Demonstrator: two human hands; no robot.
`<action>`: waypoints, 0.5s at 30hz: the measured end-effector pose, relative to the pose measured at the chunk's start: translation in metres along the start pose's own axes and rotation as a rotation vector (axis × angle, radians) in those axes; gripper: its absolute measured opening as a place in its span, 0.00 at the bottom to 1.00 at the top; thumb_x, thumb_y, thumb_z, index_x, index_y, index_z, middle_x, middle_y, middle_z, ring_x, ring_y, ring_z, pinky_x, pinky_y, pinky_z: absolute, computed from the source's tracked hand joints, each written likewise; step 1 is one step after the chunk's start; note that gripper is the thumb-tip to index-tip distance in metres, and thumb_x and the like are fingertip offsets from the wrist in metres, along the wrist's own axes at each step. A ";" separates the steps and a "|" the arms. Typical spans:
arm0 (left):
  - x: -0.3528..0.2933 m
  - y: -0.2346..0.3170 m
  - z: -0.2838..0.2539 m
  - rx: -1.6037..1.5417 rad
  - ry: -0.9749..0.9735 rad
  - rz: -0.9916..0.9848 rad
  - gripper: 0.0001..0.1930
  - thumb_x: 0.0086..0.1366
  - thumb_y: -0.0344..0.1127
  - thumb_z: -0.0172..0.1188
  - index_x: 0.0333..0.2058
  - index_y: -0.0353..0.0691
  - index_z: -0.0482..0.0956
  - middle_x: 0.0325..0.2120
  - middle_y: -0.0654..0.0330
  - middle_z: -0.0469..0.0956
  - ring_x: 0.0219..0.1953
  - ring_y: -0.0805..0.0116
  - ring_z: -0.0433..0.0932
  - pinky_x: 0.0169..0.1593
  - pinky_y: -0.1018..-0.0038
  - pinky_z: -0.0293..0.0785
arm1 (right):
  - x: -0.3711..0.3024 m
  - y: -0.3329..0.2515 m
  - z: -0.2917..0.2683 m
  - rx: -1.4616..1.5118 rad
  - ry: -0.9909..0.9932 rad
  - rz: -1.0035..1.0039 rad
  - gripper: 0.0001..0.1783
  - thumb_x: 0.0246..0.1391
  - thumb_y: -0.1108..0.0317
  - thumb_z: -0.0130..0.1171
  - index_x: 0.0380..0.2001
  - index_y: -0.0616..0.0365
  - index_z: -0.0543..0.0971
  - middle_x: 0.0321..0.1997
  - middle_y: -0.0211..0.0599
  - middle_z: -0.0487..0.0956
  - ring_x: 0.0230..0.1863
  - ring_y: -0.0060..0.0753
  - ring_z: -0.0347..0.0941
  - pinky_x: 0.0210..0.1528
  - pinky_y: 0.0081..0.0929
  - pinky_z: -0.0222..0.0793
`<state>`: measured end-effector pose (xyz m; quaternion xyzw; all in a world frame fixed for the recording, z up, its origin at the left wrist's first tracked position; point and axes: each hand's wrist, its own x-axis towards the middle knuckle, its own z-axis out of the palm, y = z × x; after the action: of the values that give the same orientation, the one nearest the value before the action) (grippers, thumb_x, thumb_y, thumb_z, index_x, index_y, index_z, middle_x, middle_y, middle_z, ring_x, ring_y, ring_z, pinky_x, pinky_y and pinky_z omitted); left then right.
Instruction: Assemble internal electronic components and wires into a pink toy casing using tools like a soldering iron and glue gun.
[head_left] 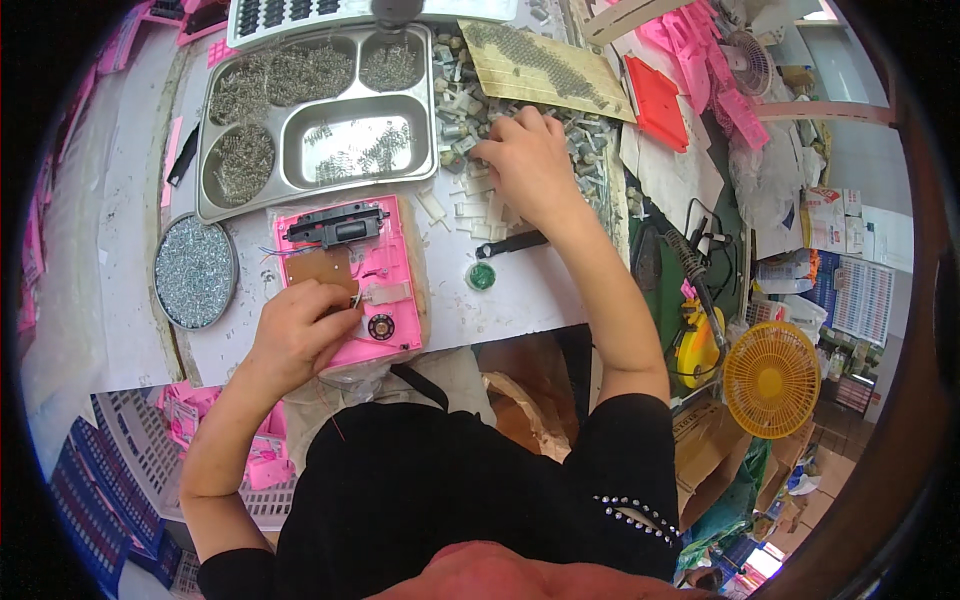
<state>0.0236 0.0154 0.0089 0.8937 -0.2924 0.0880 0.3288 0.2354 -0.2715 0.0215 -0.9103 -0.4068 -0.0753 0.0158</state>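
Note:
A pink plastic housing [398, 262] lies on the table in front of me. Fitted in it are a black mechanism [345, 228], a brown board [318, 268], a whitish plastic piece [388, 292] and a round black part [381, 327]. My left hand [296, 332] rests at its left edge, thumb and fingers pinched beside the whitish piece; a small part shows at the fingertips, too small to name. Farther right, my right hand [530, 165] reaches down into a pile of small white and grey parts [480, 212], fingers apart, their tips partly hidden.
A steel compartment tray [437, 130] holds many small springs. Left of the housing stands a round dish [236, 270] of tiny metal pieces. A green-filled small pot [481, 276] and black strap [515, 243] lie near the pile. A yellow card [500, 75], red piece [655, 105] and yellow fan [771, 380] are beyond.

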 end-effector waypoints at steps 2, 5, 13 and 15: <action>0.000 0.001 0.000 0.040 -0.012 0.059 0.14 0.50 0.31 0.68 0.38 0.41 0.83 0.39 0.60 0.79 0.38 0.60 0.79 0.37 0.65 0.75 | 0.007 0.000 -0.002 -0.066 -0.100 -0.031 0.11 0.46 0.71 0.68 0.36 0.47 0.88 0.42 0.30 0.80 0.52 0.42 0.71 0.60 0.43 0.63; -0.001 0.001 0.003 0.098 0.007 0.147 0.15 0.51 0.33 0.65 0.39 0.41 0.83 0.42 0.59 0.80 0.40 0.61 0.79 0.39 0.65 0.75 | 0.013 0.003 -0.001 -0.111 -0.179 -0.064 0.12 0.45 0.68 0.69 0.37 0.48 0.87 0.43 0.30 0.80 0.53 0.41 0.71 0.61 0.42 0.63; 0.015 0.031 -0.021 -0.231 0.054 -0.206 0.13 0.58 0.32 0.71 0.41 0.38 0.84 0.37 0.59 0.80 0.33 0.67 0.78 0.35 0.70 0.75 | -0.026 -0.034 -0.030 0.550 0.092 0.006 0.18 0.48 0.67 0.71 0.44 0.56 0.79 0.37 0.41 0.80 0.39 0.48 0.77 0.42 0.42 0.75; 0.028 0.048 -0.023 -0.549 0.113 -0.627 0.12 0.61 0.34 0.72 0.41 0.37 0.83 0.32 0.60 0.80 0.28 0.73 0.76 0.33 0.74 0.74 | -0.040 -0.072 -0.037 0.741 0.091 -0.074 0.19 0.48 0.68 0.72 0.44 0.56 0.79 0.36 0.39 0.80 0.36 0.45 0.78 0.38 0.40 0.75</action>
<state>0.0196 -0.0123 0.0622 0.8123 -0.0005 -0.0487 0.5813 0.1506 -0.2564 0.0500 -0.8233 -0.4377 0.0361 0.3596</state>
